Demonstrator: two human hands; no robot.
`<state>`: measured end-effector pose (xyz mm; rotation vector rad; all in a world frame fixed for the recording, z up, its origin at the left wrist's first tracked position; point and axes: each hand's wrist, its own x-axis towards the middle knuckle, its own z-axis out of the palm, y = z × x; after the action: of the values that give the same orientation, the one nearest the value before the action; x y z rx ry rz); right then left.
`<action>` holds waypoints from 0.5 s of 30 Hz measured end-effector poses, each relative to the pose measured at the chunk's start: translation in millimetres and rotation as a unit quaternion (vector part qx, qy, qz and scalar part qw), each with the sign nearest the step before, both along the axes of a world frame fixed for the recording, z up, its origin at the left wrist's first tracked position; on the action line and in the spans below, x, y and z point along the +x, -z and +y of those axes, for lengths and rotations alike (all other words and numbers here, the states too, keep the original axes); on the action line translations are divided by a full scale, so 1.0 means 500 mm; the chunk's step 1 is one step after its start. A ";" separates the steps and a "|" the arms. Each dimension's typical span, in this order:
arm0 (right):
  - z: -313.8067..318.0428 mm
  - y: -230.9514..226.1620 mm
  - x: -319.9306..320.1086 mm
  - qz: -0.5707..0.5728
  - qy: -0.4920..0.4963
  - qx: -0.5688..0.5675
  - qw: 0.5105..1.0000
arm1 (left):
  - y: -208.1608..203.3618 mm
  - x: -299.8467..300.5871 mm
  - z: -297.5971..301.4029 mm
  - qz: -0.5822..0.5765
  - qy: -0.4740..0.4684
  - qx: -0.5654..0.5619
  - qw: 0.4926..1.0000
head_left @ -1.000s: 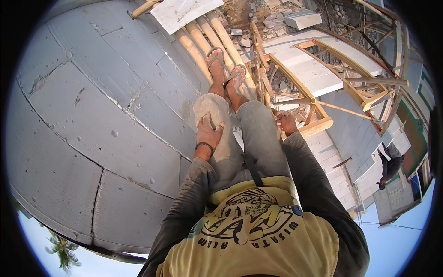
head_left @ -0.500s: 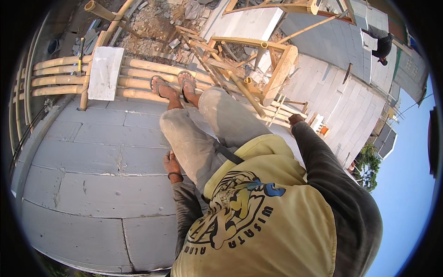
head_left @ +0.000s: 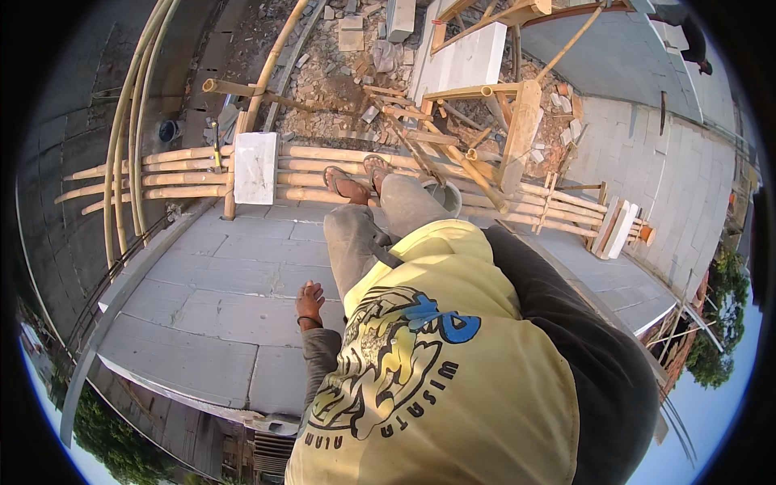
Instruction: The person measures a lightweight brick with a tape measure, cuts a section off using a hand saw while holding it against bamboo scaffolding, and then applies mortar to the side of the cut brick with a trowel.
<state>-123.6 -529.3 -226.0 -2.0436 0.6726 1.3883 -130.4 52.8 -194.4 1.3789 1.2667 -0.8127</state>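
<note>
Several courses of grey blocks form the wall at the person's left, nearest to the left hand. That hand is bare and empty, its fingers loosely spread; whether they touch the blocks or sit just above them, I cannot tell. One second ago it lay on the trouser leg; half a second ago it was at the wall close beside that leg, and now a strip of grey wall shows between the two. My judgement is that this frees the hand of the leg, with no block or tool taken up.

The right hand, near the wooden frame and then by the poles in the earlier views, has gone out of sight, with only its dark sleeve showing past the yellow shirt. I cannot tell how its fingers stand or what they hold.

Farther out, both feet are on the bamboo poles. The view has turned, so a bucket now shows beside the right knee. A white block lies across the poles to the left, with a black-and-yellow tool beyond it. To the right are the wooden frame and some white slabs; rubble covers the ground beyond, and a co-worker shows partly at the upper right.
</note>
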 end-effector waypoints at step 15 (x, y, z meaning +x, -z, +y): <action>0.040 0.069 0.379 -0.093 -0.082 0.247 0.961 | -0.503 0.300 -0.028 -0.388 0.060 0.525 0.755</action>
<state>65.7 -509.5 -260.7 -1.8164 0.0592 1.2721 19.6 38.9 56.9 2.3435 0.9144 0.5725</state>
